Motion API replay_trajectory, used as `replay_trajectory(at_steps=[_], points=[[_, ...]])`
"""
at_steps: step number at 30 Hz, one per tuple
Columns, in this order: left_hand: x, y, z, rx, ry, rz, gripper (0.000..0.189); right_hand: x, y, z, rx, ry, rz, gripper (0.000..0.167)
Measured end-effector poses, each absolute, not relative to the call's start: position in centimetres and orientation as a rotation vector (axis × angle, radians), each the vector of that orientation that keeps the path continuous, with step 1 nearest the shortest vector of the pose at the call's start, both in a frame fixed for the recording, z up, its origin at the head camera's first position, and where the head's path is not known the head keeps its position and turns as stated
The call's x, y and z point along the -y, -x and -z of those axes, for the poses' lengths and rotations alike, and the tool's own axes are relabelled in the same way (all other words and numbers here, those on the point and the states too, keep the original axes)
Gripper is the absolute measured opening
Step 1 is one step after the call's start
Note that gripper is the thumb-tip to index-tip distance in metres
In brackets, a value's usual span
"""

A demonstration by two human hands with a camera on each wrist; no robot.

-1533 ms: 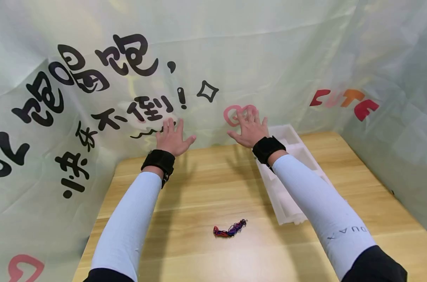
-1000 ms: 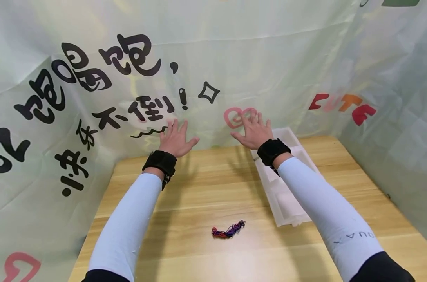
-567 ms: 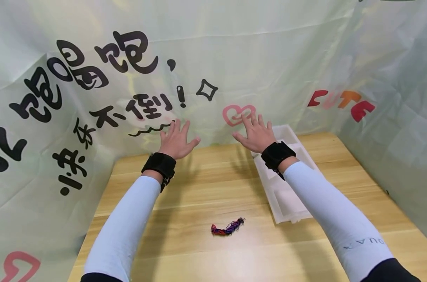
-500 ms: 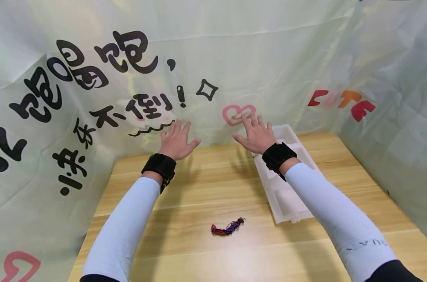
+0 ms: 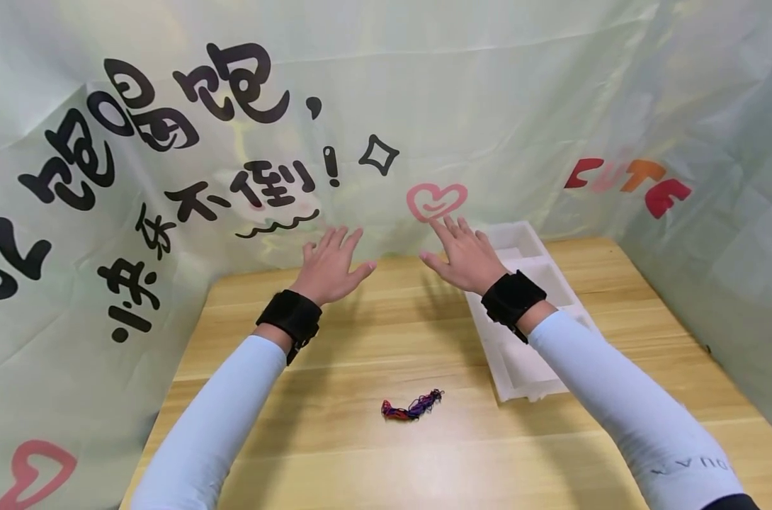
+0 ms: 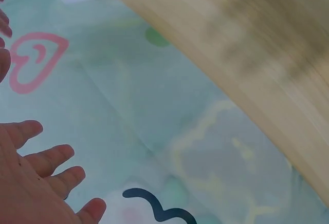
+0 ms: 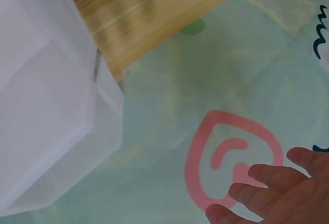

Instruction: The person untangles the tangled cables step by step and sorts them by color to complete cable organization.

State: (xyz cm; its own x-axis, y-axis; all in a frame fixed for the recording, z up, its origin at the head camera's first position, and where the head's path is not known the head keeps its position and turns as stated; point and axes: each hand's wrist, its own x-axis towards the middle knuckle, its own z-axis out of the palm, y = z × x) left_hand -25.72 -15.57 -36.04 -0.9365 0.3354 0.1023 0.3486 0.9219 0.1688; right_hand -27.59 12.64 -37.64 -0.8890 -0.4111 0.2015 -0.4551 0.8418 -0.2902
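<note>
Both hands are held out over the far part of the table with fingers spread, holding nothing. My left hand [image 5: 331, 268] hovers left of centre, its shadow falling on the wood; in the left wrist view its fingers [image 6: 59, 160] reach toward the printed cloth. Near the left rim of a white divided tray [image 5: 507, 375] hovers my right hand [image 5: 467, 258], apart from it as far as I can tell. A small bundle of tangled thread [image 5: 413, 406], red at one end and purple and dark at the other, lies on the table nearer to me, away from both hands.
The light wooden table [image 5: 360, 340] is enclosed by a pale printed cloth [image 5: 488, 127] at the back and sides. The tray stands on the right side, partly covered by the right forearm [image 5: 622, 397]. A pink heart [image 5: 437, 202] is printed on the cloth behind.
Both hands have drawn back slightly toward me and lowered in the head view, the left also shifting right. The thread bundle and the tray stay put.
</note>
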Motion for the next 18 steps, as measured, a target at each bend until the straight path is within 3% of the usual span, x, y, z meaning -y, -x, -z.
replay_trajectory(at_steps=[18], points=[[13.9,21.0,39.0,2.98,0.788,0.339,0.066,-11.8,23.1,39.1,2.769,-0.974,-0.549,0.067]])
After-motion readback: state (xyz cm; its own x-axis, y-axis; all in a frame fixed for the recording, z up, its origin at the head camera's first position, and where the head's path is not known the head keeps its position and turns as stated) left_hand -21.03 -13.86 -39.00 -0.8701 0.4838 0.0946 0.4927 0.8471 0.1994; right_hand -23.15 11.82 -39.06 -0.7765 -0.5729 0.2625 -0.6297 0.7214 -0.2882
